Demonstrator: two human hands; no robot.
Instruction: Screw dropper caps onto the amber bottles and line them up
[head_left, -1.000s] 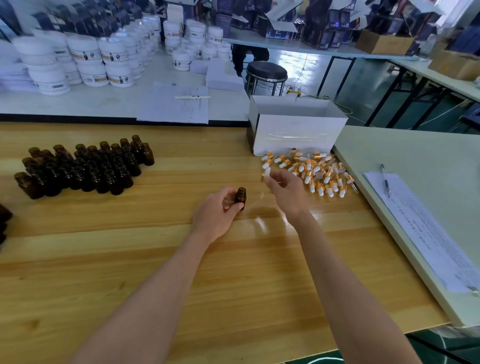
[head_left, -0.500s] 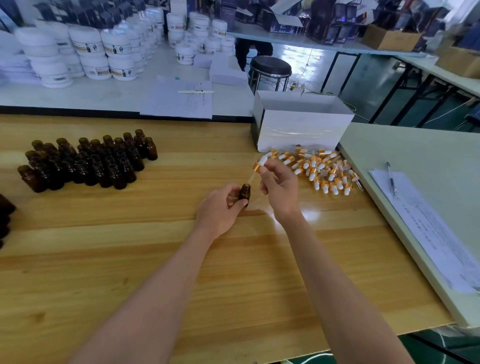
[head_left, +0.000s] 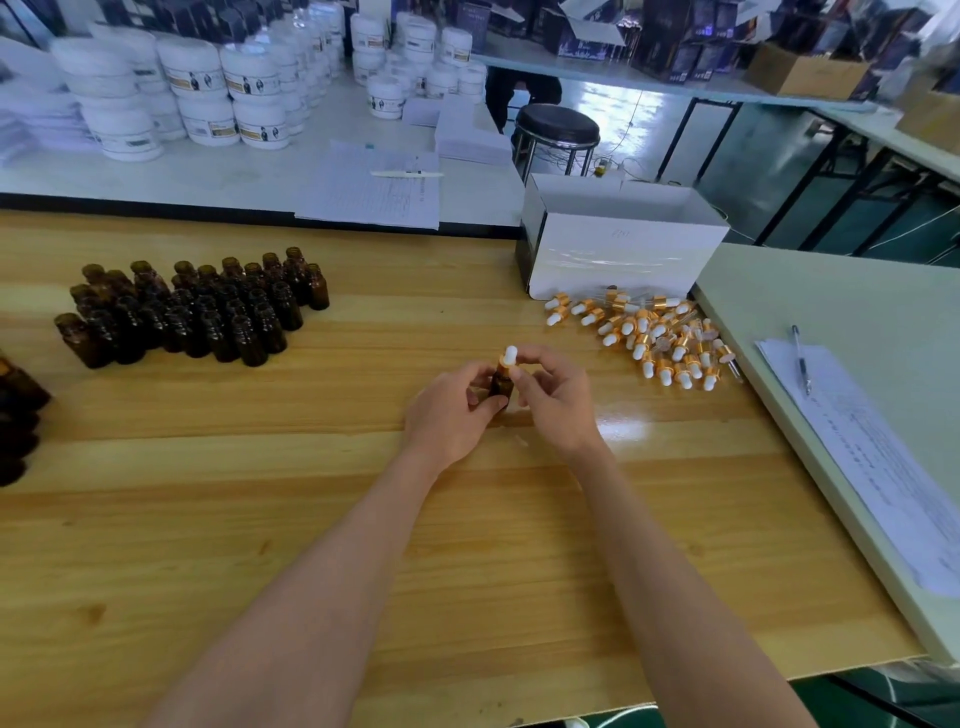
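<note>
My left hand (head_left: 453, 410) grips a small amber bottle (head_left: 502, 383) upright over the middle of the wooden table (head_left: 311, 519). A dropper cap (head_left: 509, 357) with a white bulb and gold collar sits in the bottle's neck, and my right hand (head_left: 556, 391) pinches it at the collar. Several open amber bottles (head_left: 197, 306) stand packed together at the left. A heap of loose dropper caps (head_left: 649, 332) lies to the right, in front of a white box.
An open white cardboard box (head_left: 618, 244) stands at the table's far right. More dark bottles (head_left: 15, 410) sit at the left edge. A pale side table (head_left: 857, 322) carries papers and a pen (head_left: 800, 358). White jars (head_left: 208, 93) and a stool (head_left: 558, 127) are behind.
My right hand brought a dropper cap from the heap over to the bottle and lowered its glass tube in; the cap now sits on the neck. My left hand kept holding the bottle.
</note>
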